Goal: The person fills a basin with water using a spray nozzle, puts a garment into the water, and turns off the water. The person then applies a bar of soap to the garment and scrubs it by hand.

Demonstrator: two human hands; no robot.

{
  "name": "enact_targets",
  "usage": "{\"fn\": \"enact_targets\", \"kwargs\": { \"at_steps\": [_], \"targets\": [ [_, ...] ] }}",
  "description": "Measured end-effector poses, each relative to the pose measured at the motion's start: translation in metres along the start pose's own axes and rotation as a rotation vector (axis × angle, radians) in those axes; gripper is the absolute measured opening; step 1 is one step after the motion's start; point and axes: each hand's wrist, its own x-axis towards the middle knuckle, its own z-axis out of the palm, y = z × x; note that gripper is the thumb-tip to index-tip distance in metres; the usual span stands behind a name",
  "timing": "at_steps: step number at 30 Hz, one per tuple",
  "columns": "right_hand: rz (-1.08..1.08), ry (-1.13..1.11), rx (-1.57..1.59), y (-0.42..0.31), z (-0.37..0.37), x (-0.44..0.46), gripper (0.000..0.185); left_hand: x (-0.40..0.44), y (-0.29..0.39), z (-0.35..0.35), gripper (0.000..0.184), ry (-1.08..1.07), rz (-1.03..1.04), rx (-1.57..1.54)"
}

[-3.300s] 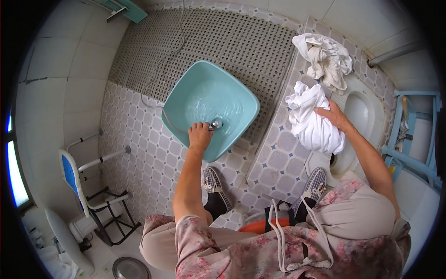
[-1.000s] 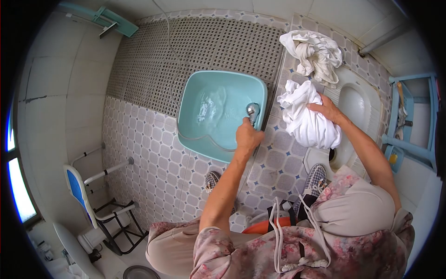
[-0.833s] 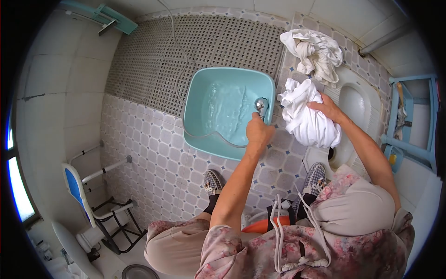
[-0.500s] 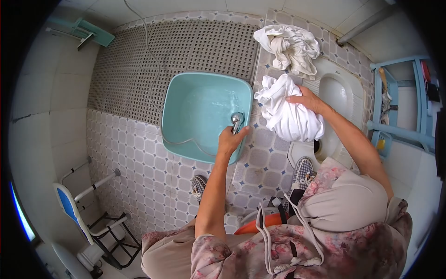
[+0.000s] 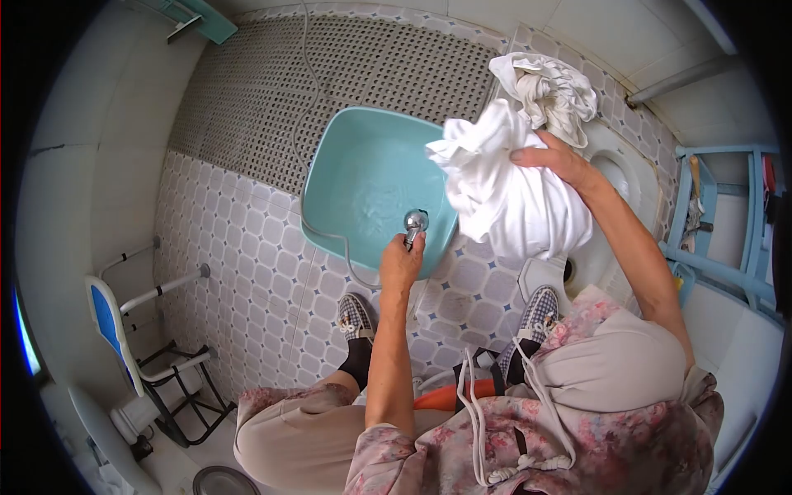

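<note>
My left hand is closed round the handle of a chrome shower head, held over the near side of a teal basin. Some water lies in the basin. My right hand grips a bundle of white cloth, which hangs between the basin's right rim and the squat toilet and overlaps that rim in view. Behind it, a second off-white cloth heap lies on the raised tiles.
A grey perforated mat lies behind the basin, crossed by the shower hose. The squat toilet is at the right, beside a blue rack. A blue-and-white folding seat stands at the left.
The white cloth bundle in my right hand has lifted and moved left towards the basin. My left hand still holds the shower head, now lower and over the basin's near side. The view has shifted.
</note>
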Motion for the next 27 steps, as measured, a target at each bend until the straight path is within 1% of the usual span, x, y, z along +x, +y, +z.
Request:
{"fn": "enact_targets", "kwargs": {
  "at_steps": [1,2,4,6,7,8,10,13,16,17,18,19,20,22,23,26,27],
  "targets": [
    [0.013,-0.011,0.021,-0.02,0.019,-0.001,0.059,0.0,0.003,-0.009,0.048,-0.001,-0.03,-0.009],
    [0.002,-0.047,-0.005,-0.022,0.029,0.009,0.059,0.0,0.003,-0.016,0.047,-0.004,-0.058,-0.018],
    [-0.021,-0.116,-0.058,-0.019,0.042,0.037,0.059,0.0,-0.005,-0.025,0.048,0.154,-0.048,0.033],
    [-0.036,-0.126,-0.154,0.002,0.063,0.073,0.064,-0.003,-0.009,-0.034,0.048,0.268,-0.075,0.066],
    [-0.061,-0.065,-0.334,0.025,0.069,0.1,0.074,-0.007,-0.007,-0.04,0.047,0.304,-0.107,0.074],
    [-0.183,0.033,-0.634,0.024,0.08,0.101,0.079,-0.009,-0.007,-0.045,0.047,0.342,-0.139,0.08],
    [-0.357,0.213,-0.998,0.073,0.077,0.123,0.075,-0.013,-0.01,-0.051,0.047,0.357,-0.171,0.06],
    [-0.415,0.179,-1.025,0.079,0.081,0.109,0.071,-0.016,-0.012,-0.055,0.047,0.357,-0.163,0.022],
    [-0.561,0.052,-1.122,0.089,0.093,0.085,0.065,-0.012,-0.013,-0.045,0.047,0.328,-0.11,-0.054],
    [-0.648,0.017,-1.148,0.092,0.098,0.075,0.062,-0.009,-0.015,-0.038,0.047,0.32,-0.081,-0.071],
    [-0.603,-0.049,-1.149,0.098,0.102,0.07,0.06,-0.004,-0.015,-0.034,0.048,0.314,-0.05,-0.088],
    [-0.557,-0.116,-1.147,0.106,0.105,0.067,0.059,0.001,-0.013,-0.032,0.049,0.254,-0.052,-0.04],
    [-0.512,-0.181,-1.144,0.113,0.107,0.064,0.057,0.004,-0.011,-0.03,0.048,0.237,-0.049,-0.046],
    [-0.533,-0.335,-1.404,0.119,0.106,0.056,0.054,0.013,-0.007,-0.025,0.047,0.203,-0.037,-0.056],
    [-0.538,-0.411,-1.53,0.122,0.105,0.053,0.052,0.017,-0.006,-0.024,0.052,0.201,-0.056,-0.039],
    [-0.625,-0.377,-1.573,0.129,0.101,0.05,0.046,0.031,-0.012,-0.016,0.049,0.204,0.008,-0.018],
    [-0.631,-0.391,-1.54,0.13,0.099,0.051,0.044,0.033,-0.005,-0.018,0.048,0.209,0.024,-0.022]
  ]
}}
